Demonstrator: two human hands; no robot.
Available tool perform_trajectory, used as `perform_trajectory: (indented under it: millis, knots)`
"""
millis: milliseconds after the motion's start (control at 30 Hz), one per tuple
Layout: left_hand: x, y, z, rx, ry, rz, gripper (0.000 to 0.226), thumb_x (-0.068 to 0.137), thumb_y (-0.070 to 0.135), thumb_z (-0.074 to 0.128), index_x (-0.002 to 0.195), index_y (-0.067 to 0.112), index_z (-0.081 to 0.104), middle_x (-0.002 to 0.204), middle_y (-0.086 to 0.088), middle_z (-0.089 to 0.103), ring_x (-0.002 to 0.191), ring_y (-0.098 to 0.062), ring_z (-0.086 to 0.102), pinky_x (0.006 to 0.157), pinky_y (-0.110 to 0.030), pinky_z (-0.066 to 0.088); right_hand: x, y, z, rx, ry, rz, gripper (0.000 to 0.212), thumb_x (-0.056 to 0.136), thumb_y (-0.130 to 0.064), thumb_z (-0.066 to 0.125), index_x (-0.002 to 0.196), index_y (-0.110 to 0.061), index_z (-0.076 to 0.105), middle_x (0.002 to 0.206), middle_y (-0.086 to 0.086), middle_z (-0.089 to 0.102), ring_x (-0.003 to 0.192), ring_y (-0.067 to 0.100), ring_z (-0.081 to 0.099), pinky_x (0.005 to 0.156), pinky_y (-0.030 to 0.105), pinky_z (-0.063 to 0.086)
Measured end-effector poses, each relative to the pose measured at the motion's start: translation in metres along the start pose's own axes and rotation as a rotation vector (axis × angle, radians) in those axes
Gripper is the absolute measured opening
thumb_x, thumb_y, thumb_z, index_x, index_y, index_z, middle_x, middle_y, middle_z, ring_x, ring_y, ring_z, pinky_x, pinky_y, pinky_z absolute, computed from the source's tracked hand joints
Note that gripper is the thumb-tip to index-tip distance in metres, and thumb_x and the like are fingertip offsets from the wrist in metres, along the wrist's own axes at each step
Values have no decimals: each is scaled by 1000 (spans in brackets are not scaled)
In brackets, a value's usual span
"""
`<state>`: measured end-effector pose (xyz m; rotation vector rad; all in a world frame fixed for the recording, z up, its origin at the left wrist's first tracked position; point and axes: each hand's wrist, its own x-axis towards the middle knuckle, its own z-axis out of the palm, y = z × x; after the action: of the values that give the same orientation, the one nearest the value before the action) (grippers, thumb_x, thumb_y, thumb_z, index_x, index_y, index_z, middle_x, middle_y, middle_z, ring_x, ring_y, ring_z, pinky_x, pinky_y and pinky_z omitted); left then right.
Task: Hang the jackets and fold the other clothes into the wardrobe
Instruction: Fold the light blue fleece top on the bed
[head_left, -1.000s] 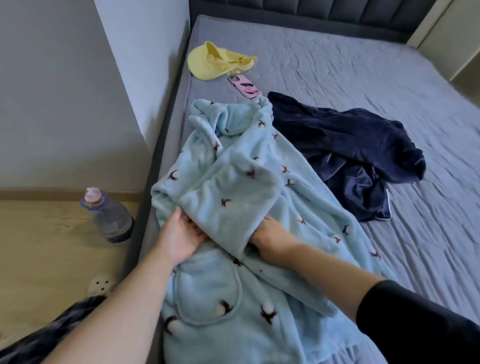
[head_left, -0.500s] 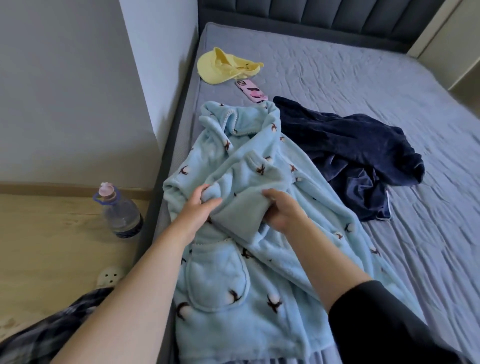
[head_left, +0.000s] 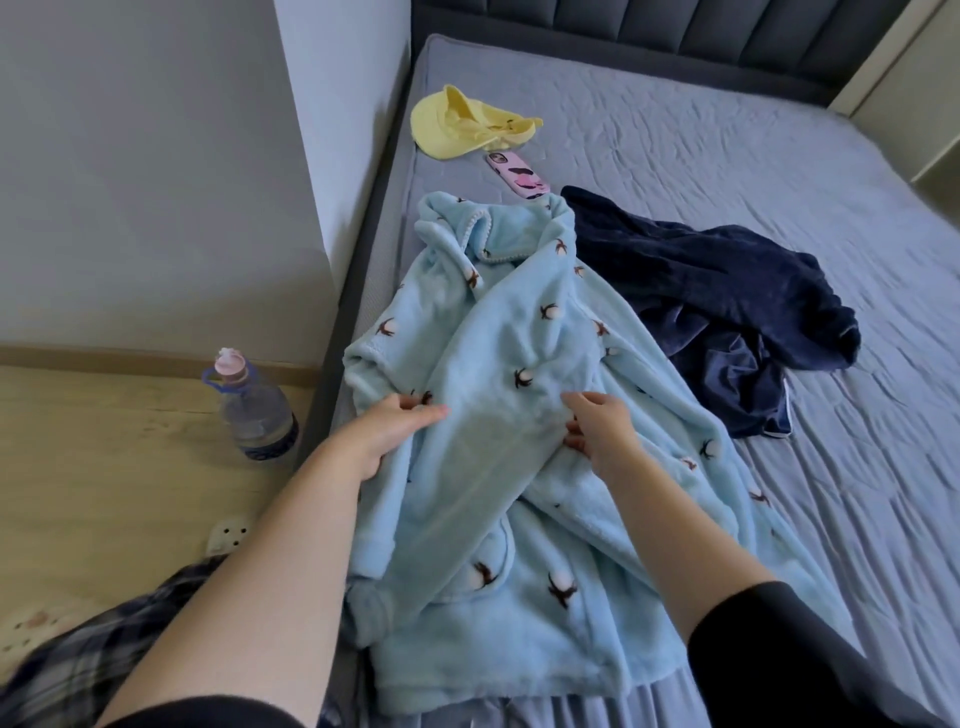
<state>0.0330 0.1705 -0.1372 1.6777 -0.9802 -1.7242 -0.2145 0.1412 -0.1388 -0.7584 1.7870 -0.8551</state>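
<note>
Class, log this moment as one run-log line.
stage: folding | left hand: gripping blue robe | right hand: gripping robe | navy garment: untouched

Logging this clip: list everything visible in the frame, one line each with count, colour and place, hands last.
fleece robe: 1, light blue with small dark and white motifs, spread on the near left part of the bed
dark garment: 1 heap, navy, on the bed right of the robe
cap: 1, yellow, near the bed's far left corner
phone: 1, pink case, between cap and robe
bed: 1, grey sheet, dark headboard
water bottle: 1, clear with pink cap, on the floor beside the bed
left hand: 1, gripping the robe's fabric
right hand: 1, gripping the robe's fabric
</note>
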Motion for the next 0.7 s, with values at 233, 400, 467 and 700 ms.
perform_trajectory:
  millis: [233, 400, 467, 700]
  knots:
    - [-9, 6, 14, -152, -220, -4, 28, 86, 15, 67, 112, 6, 64, 93, -9, 74, 79, -22, 72, 61, -28, 57, -2, -31, 10, 337, -205, 80, 12, 90, -5, 61, 101, -6, 63, 100, 12, 68, 91, 28, 66, 82, 42, 55]
    - [-12, 12, 30, -490, -403, 33, 35, 75, 17, 63, 108, 7, 64, 97, -11, 73, 84, -24, 72, 67, -32, 58, 5, -56, -24, 472, 143, -105, 5, 90, -9, 58, 87, -13, 56, 78, 2, 57, 73, 18, 58, 63, 28, 49]
    - [-16, 6, 30, -392, -451, -57, 37, 77, 18, 65, 111, 4, 64, 105, -14, 72, 91, -27, 70, 75, -37, 59, 4, -48, -30, 528, 185, 20, 16, 88, -17, 61, 104, -13, 60, 87, 3, 62, 79, 20, 60, 66, 29, 50]
    - [-23, -12, 25, -27, -519, -138, 31, 90, 1, 57, 121, -1, 60, 114, -17, 67, 101, -29, 66, 91, -44, 53, -24, 13, -31, 352, -333, 281, 40, 88, -40, 64, 121, -19, 59, 104, 11, 72, 93, 27, 69, 67, 38, 56]
